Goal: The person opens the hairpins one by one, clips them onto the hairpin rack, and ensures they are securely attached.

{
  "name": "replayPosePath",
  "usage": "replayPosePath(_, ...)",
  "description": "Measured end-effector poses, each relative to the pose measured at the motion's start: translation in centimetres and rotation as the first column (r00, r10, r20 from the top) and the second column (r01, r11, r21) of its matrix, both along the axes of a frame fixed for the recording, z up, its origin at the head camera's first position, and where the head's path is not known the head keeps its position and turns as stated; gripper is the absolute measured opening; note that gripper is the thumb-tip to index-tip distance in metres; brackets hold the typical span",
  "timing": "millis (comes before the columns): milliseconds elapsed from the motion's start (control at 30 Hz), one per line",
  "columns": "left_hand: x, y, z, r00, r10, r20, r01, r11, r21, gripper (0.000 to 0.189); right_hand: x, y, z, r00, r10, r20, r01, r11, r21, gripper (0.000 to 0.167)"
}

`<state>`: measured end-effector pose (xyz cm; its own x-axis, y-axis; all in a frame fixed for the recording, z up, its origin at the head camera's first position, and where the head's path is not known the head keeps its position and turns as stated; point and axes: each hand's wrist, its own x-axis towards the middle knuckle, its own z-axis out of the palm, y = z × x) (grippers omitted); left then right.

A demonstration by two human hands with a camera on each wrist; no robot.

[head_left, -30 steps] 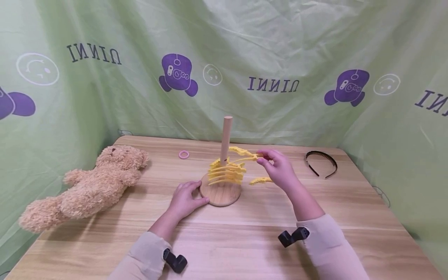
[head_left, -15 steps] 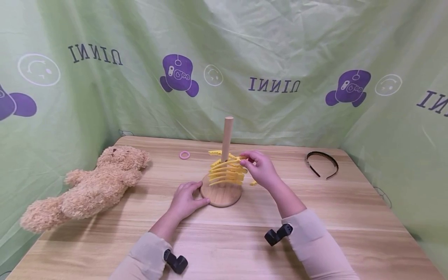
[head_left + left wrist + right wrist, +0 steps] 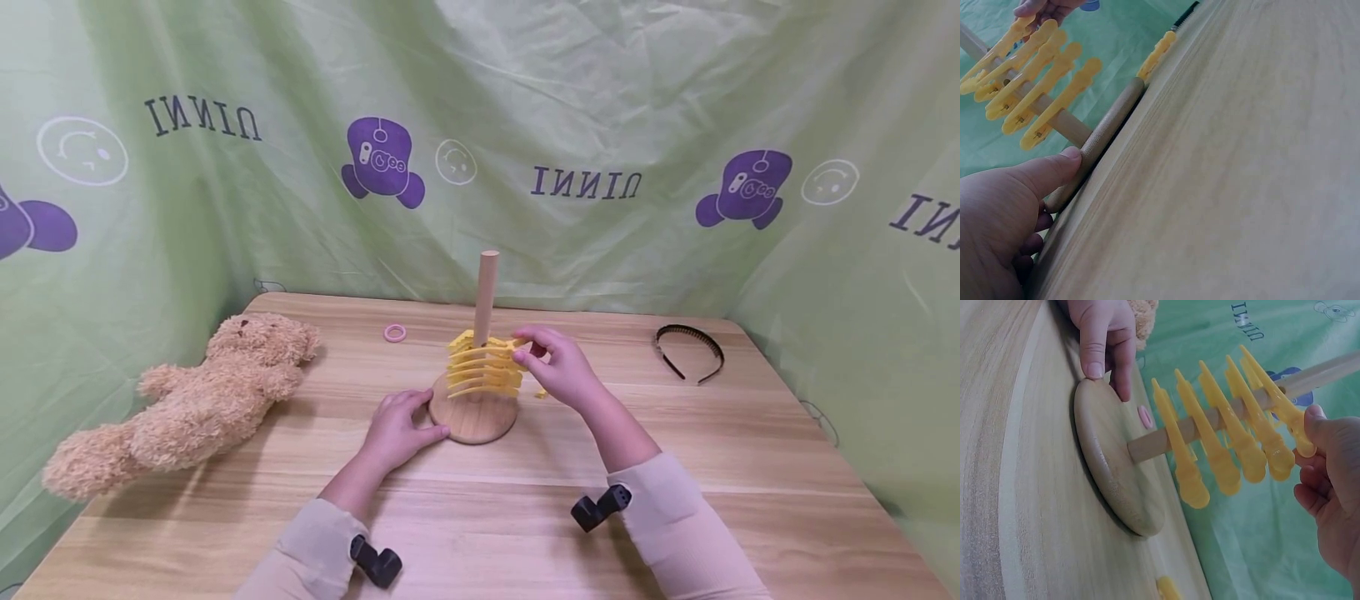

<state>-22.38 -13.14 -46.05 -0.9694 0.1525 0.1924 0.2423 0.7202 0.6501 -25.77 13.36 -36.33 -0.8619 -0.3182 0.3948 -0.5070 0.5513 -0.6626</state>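
A wooden stand has a round base (image 3: 476, 423) and an upright post (image 3: 486, 292). Several yellow hair clips (image 3: 1188, 478) are stacked along the post, their jaws around it. My right hand (image 3: 558, 367) pinches the tail end of the topmost hair clip (image 3: 1275, 397) between thumb and fingers, its jaws also astride the post. My left hand (image 3: 397, 429) holds the left edge of the base, thumb at the rim in the left wrist view. Another yellow hair clip (image 3: 1157, 55) lies on the table right of the base, mostly hidden behind my right hand in the head view.
A teddy bear (image 3: 210, 400) lies at the left of the wooden table (image 3: 480, 517). Near the back edge is a pink ring (image 3: 394, 333). To the right lies a black toothed headband (image 3: 690, 335). Green printed cloth (image 3: 585, 100) hangs around the table.
My right hand has moved left to the post with the hair clip, whose spread jaws have closed around the post above the others. My left hand stays on the base.
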Motion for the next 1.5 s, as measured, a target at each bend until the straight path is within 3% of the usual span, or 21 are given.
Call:
replayPosePath(367,0.1,0.0,0.0,1.0,0.001,-0.006,-0.001,1.0,-0.009,0.069,0.5,0.8,0.1,0.996,0.002,0.091,-0.003,1.0,0.011,0.048)
replayPosePath(500,0.0,0.0,0.0,1.0,0.0,-0.009,0.0,1.0,-0.009,0.069,0.5,1.9,-0.2,0.991,-0.033,0.128,0.033,0.999,0.004,0.05)
replayPosePath(700,-0.1,0.0,-0.1,1.0,-0.001,-0.009,0.0,1.0,-0.013,0.069,0.0,4.8,-2.0,0.981,-0.108,0.159,0.106,0.994,0.02,0.05)
replayPosePath(900,-0.1,0.0,-0.2,1.0,-0.001,-0.003,0.001,1.0,-0.019,0.07,-0.5,7.9,-4.1,0.955,-0.189,0.228,0.174,0.981,0.081,0.054)
replayPosePath(1200,-0.1,-0.1,-0.1,1.0,-0.001,-0.009,0.001,1.0,-0.019,0.069,-1.0,10.8,-6.3,0.931,-0.235,0.279,0.198,0.968,0.156,0.059)
replayPosePath(1500,-0.1,-0.1,-0.1,1.0,-0.002,-0.001,0.002,1.0,-0.021,0.07,-1.1,12.5,-7.8,0.92,-0.265,0.287,0.197,0.95,0.244,0.056)
